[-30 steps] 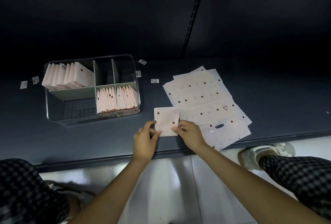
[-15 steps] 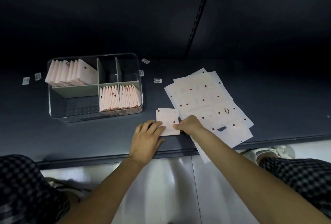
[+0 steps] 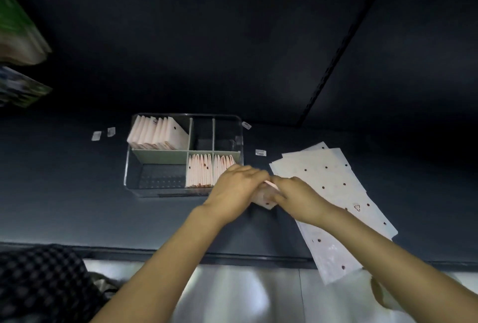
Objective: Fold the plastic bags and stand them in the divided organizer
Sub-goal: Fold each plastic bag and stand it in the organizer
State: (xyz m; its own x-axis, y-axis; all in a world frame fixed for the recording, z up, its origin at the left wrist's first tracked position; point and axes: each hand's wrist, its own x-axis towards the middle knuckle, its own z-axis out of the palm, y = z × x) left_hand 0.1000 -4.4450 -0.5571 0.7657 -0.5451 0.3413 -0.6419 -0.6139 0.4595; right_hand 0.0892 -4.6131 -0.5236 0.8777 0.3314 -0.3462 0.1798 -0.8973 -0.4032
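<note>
While the left hand (image 3: 236,188) and right hand (image 3: 297,197) pinch the small folded white red-dotted plastic bag (image 3: 266,200) between them just beside the clear divided organizer (image 3: 240,141), they seemingly crease it to stand upright.

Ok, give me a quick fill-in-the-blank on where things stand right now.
1. Both hands, left hand and right hand, hold the ____ bag between them.
2. The stack of flat bags lies to the ____ of the organizer.
3. The organizer's front left compartment holds ____ bags.

Missing words: folded; right; no
</note>
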